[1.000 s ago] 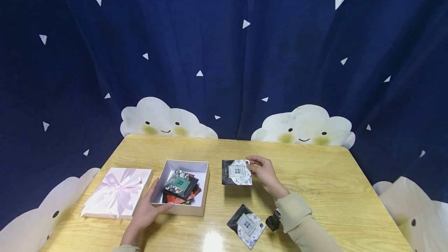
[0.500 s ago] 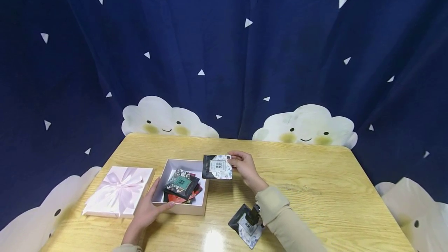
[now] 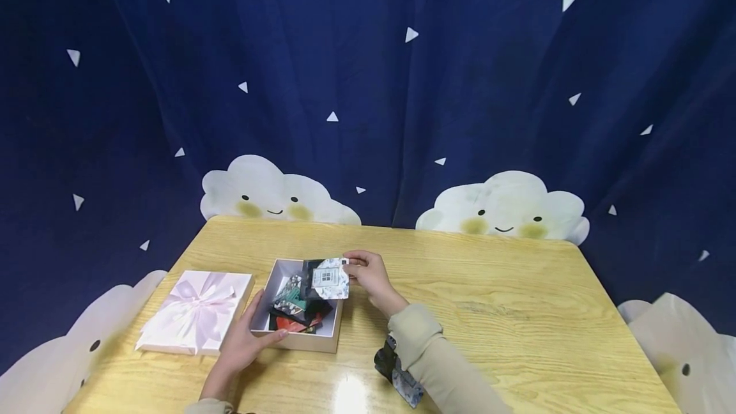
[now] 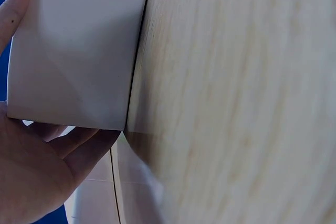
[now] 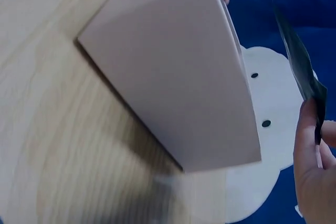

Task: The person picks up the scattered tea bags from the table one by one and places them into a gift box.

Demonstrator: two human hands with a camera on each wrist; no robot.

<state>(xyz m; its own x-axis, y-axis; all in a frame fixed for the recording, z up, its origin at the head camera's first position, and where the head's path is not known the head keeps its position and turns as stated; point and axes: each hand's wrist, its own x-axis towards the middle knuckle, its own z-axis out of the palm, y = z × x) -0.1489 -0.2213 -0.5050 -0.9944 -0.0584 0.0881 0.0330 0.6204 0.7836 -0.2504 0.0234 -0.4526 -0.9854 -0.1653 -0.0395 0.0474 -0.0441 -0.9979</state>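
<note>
My right hand (image 3: pixel 374 283) pinches a black and white floral sachet (image 3: pixel 330 281) by its right edge, over the right part of a pale open box (image 3: pixel 319 342). Seen edge-on in the right wrist view, that sachet (image 5: pixel 299 59) sits between thumb and fingers, above the rim. Around the front left corner of the box, my left hand (image 3: pixel 241 344) keeps its grip, thumb along the front wall and fingers down the left side. Inside lie a dark sachet with a green label (image 3: pixel 289 299) and red sachets (image 3: pixel 293 324), partly covered by the held one.
A pinkish-white box lid (image 3: pixel 184 337) with a ribbon bow (image 3: pixel 201 308) lies just left of the box. Another floral sachet (image 3: pixel 409 390) is on the wooden table (image 3: pixel 506 324), partly hidden under the right forearm. A blue curtain (image 3: pixel 368 94) hangs behind.
My right hand has carried the sachet leftward from above the table to over the box. Its forearm now covers part of the sachet on the table. The left hand has stayed on the box.
</note>
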